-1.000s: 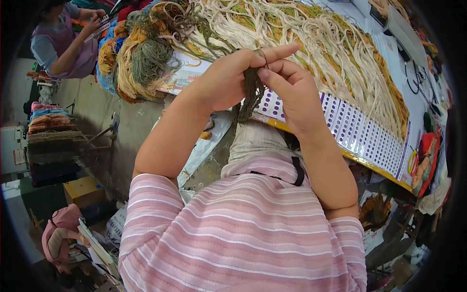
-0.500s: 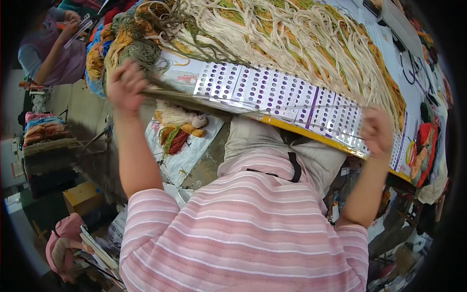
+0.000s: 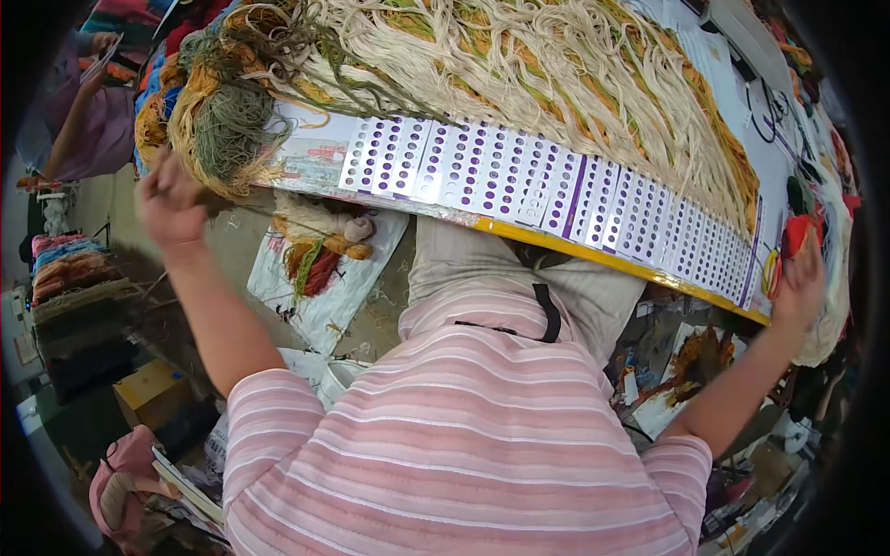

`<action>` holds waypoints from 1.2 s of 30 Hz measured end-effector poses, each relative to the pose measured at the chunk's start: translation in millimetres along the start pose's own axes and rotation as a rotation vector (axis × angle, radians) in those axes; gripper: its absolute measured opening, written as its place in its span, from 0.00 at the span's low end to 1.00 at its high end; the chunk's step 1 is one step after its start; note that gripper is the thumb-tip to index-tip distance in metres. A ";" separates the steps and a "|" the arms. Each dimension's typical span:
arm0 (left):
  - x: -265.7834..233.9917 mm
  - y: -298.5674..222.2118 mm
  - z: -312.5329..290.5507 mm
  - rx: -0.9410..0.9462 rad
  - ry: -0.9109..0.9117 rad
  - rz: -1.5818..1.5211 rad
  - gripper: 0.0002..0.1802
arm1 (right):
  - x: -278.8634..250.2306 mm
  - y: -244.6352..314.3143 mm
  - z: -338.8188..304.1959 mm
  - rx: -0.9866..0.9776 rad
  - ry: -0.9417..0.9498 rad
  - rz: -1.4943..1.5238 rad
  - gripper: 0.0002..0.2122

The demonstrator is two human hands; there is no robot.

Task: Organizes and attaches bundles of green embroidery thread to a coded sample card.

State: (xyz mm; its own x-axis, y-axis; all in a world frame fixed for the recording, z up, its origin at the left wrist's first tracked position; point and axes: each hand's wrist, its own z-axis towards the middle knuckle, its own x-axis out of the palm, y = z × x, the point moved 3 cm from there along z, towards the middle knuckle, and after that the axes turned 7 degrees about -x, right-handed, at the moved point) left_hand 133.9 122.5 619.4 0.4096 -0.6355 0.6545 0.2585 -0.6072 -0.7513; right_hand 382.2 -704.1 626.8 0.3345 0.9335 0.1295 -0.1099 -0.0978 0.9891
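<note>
Both hands are flung wide, well apart: from my seat I see the left hand (image 3: 174, 199) curled and the right hand (image 3: 799, 287) with fingers partly bent, both too blurred for me to tell whether either is closed on anything. What I track is a dark strand (image 3: 222, 201) just beside the left hand, its visible length running rightward from there, so the left is clearly the nearer. I can't follow it across to the right hand.

Ahead of and between the hands lies the spread of pale yarn (image 3: 519, 83), its long side slanting from beyond the left hand down toward the right one. Dark olive strands (image 3: 371, 88) trail over its left part; a green bundle (image 3: 234, 134) sits just ahead and right of the left hand. Nearer than the yarn, between the hands, run purple-dotted cards (image 3: 482, 171). Red material (image 3: 803, 230) shows right behind the right hand's fingertips, touching or not, I can't say. The pale yarn's far side is cut off by the upper edge.
</note>
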 end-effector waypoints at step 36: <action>154.8 239.6 53.8 -0.865 0.102 0.239 0.06 | 343.0 -159.6 -184.6 -0.545 0.818 -0.908 0.04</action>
State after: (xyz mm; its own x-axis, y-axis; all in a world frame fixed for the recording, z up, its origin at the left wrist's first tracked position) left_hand 306.3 -95.7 536.2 0.2774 -0.8050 0.5244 -0.5886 -0.5738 -0.5695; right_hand 341.7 -304.6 500.4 -0.1447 0.5497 -0.8227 -0.5700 0.6334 0.5234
